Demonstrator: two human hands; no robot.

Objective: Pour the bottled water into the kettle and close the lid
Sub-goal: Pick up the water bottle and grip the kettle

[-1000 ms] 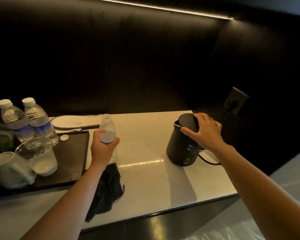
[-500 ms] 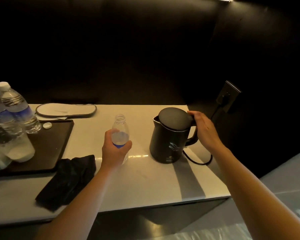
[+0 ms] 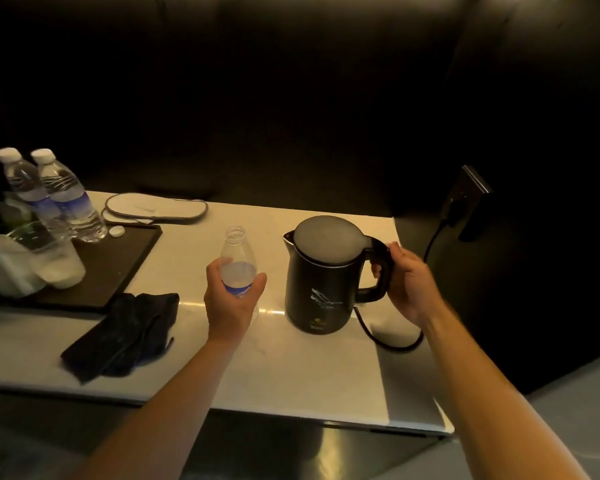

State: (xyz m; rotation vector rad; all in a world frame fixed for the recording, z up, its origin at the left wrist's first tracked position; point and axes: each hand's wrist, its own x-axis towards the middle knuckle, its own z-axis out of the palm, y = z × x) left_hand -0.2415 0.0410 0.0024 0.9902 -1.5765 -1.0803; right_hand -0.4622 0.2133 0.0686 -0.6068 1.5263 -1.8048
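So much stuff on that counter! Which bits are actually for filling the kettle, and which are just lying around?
For the job:
open bottle in the left hand
black kettle, lid down, right hand on its handle

Just lying about:
two capped bottles
loose white cap
dark tray
black cloth
white slipper

No text is readable; the kettle [image 3: 323, 289] print and bottle [image 3: 238, 268] labels are blurred

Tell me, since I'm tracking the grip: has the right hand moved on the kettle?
Yes. The right hand left the kettle lid and now grips the handle, nearer the wall socket.
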